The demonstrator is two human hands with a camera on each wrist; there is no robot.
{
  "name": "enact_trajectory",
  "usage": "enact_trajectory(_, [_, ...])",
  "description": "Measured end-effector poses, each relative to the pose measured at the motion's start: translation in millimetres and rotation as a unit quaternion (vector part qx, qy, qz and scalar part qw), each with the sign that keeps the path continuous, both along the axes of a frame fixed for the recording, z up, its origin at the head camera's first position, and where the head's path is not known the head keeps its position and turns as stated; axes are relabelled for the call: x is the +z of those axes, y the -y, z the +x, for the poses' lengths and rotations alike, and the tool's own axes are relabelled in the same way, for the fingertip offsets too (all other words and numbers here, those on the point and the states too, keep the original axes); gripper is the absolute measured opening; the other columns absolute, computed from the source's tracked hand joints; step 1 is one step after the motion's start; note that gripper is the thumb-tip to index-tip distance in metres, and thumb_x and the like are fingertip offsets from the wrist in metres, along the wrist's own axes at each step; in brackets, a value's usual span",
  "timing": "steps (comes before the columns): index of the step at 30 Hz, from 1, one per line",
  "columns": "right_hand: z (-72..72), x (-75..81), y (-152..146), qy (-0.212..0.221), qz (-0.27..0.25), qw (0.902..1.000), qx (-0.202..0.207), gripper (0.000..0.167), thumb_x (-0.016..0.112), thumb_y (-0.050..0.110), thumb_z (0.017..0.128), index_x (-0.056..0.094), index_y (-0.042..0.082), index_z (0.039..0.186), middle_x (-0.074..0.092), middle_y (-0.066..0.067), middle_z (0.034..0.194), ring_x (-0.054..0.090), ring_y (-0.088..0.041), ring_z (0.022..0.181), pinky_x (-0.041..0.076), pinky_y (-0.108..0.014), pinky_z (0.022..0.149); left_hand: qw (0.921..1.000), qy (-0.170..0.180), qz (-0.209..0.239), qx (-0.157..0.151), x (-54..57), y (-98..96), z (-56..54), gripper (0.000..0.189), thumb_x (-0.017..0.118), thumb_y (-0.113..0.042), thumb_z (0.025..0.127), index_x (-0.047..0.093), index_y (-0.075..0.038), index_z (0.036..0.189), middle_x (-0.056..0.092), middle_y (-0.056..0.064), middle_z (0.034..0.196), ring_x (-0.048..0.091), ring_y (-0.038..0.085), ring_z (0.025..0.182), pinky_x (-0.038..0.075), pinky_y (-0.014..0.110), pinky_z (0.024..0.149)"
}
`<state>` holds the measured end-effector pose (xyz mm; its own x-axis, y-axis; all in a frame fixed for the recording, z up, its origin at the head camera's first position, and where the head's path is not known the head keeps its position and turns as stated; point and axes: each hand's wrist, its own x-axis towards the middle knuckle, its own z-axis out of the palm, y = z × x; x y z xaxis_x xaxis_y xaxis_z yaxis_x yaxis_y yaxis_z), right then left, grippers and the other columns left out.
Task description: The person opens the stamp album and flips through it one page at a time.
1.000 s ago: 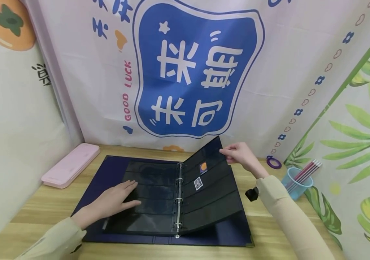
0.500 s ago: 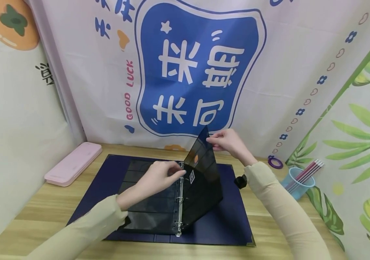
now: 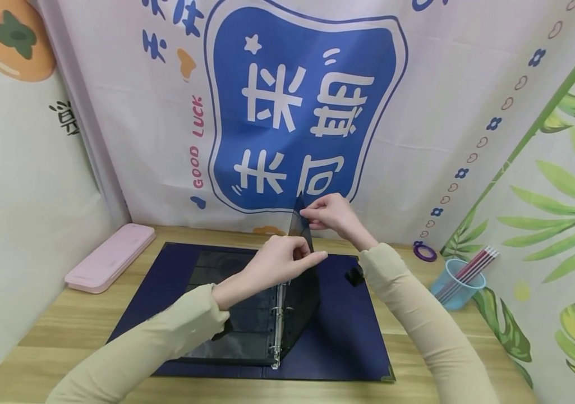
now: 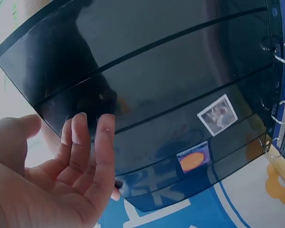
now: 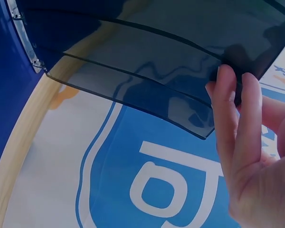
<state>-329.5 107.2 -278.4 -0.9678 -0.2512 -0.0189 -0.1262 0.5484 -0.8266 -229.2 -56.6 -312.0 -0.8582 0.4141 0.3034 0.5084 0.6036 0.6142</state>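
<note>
A dark, see-through stamp album page stands almost upright on the rings of a navy ring binder. My right hand pinches its outer edge near the top corner; the right wrist view has those fingers against the sheet. My left hand is raised over the binder on the near side of the page. Its thumb is spread away from loosely bent fingers, whose tips lie right at the page surface in the left wrist view. Two stamps, one greyish and one purple and orange, sit in the page's strips.
Another black page lies flat on the binder's left side, beside the metal rings. A pink case is at the left. To the right stand a blue cup of pencils and a purple ring near the wall.
My right hand has swung the page up and leftward from a low slant to nearly upright. My left hand has left the flat left page and moved right and up to the raised page.
</note>
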Motion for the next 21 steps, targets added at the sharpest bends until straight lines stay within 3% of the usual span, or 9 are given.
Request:
enact_trajectory(8, [3.7,-0.9,0.7,-0.009,0.010,0.9999,0.006,0.028,0.071,0.027,0.092,0.074,0.003,0.106,0.076,-0.015,0.099,0.073,-0.014,0.072,0.061,-0.029,0.069,0.9993,0.034,0.013,-0.006,4.2,3.8,3.0,0.023,0.058,-0.021,0.095,0.065,-0.016,0.074,0.058,-0.004,0.060,0.050,0.009,0.050,0.040,0.023,0.054])
enact_trajectory(14, [7.4,-7.9,-9.8,-0.022,0.012,0.9991,0.036,0.037,0.061,0.034,0.099,0.071,0.002,0.114,0.076,-0.018,0.103,0.074,-0.013,0.072,0.062,-0.032,0.072,0.9993,0.029,0.023,0.007,2.0,16.6,4.6,0.024,0.055,-0.015,0.092,0.062,-0.016,0.070,0.052,-0.004,0.056,0.043,0.010,0.046,0.036,0.023,0.054])
enact_trajectory(18, [10.2,-27.0,-25.2,-0.036,0.025,0.9980,0.046,0.037,0.056,0.034,0.102,0.069,0.003,0.117,0.075,-0.017,0.107,0.074,-0.014,0.078,0.062,-0.033,0.076,0.9990,0.022,0.033,0.022,-2.2,29.6,5.7,0.023,0.055,-0.014,0.092,0.060,-0.016,0.069,0.048,-0.004,0.056,0.041,0.010,0.047,0.035,0.024,0.055])
enact_trajectory(21, [14.1,-54.0,-39.1,-0.070,0.075,0.9915,0.080,0.036,0.054,0.032,0.103,0.066,0.004,0.122,0.073,-0.017,0.112,0.073,-0.022,0.092,0.060,-0.037,0.084,0.9985,0.018,0.038,0.035,-6.0,40.1,6.8,0.022,0.055,-0.013,0.092,0.060,-0.016,0.070,0.049,-0.004,0.056,0.042,0.010,0.048,0.036,0.024,0.055])
